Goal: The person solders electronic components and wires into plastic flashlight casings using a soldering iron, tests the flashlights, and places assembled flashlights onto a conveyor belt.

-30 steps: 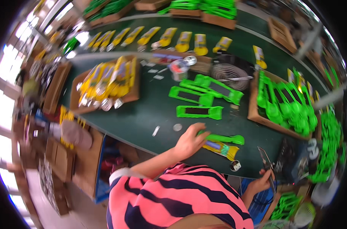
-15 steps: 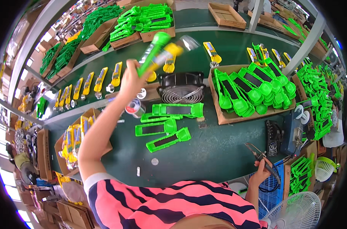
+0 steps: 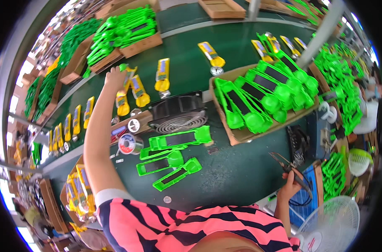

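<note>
My left hand (image 3: pixel 113 79) reaches out over the far green belt, with its fingers closed around a green housing part (image 3: pixel 123 67) paired with a yellow one; most of these parts is covered by the hand. Yellow housing assemblies (image 3: pixel 139 91) with clear, silvery ends lie just beside it. Down at the right, my right hand (image 3: pixel 289 187) grips a soldering iron (image 3: pixel 298 178), its bent metal tip pointing up and left. Several green housings with dark strips (image 3: pixel 180 139) rest on the bench in the middle, apart from both hands.
A black fan (image 3: pixel 177 111) stands behind the green housings, next to a solder spool (image 3: pixel 130 144). At right, a carton (image 3: pixel 237 136) is piled with green housings, near a blue soldering station (image 3: pixel 317 140). A box of yellow assemblies (image 3: pixel 79 193) sits left. A white fan (image 3: pixel 331 224) is near my right arm.
My left hand has swung left and outward, bringing the green and yellow parts down to the belt. The view has shifted. My right hand keeps hold of the soldering iron.
</note>
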Tool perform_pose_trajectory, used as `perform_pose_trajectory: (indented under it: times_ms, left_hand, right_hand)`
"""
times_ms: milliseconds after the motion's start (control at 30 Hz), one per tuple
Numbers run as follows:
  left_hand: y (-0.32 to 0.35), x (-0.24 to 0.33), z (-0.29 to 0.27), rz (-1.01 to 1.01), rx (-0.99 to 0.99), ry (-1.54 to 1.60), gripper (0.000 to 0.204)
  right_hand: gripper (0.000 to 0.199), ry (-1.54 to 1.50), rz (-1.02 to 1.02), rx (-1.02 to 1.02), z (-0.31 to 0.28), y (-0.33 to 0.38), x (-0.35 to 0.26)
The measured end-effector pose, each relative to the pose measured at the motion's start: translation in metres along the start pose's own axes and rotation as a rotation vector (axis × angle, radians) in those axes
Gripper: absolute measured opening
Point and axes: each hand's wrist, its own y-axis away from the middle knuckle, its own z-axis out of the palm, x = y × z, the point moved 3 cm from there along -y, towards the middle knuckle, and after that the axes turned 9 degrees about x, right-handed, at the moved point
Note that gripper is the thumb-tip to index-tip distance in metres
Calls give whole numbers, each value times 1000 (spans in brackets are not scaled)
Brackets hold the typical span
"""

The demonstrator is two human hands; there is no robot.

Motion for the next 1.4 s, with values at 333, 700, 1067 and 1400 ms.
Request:
perform_pose_trajectory:
  times_ms: [333, 700, 1067, 1400]
  left_hand:
    - [19, 32, -7, 253, 490, 319, 51]
    - [218, 125, -253, 434, 618, 411, 49]
    - [303, 277, -156, 261, 335, 1002, 50]
    - [291, 315, -154, 290, 404, 1157, 21]
  right_hand:
    - [19, -32, -564, -342, 73, -13, -78]
    - [41, 215, -798, -610, 179, 0, -62]
    - [41, -17, -836, -609, 74, -11, -99]
    - [33, 233, -535, -687, 10, 51, 12]
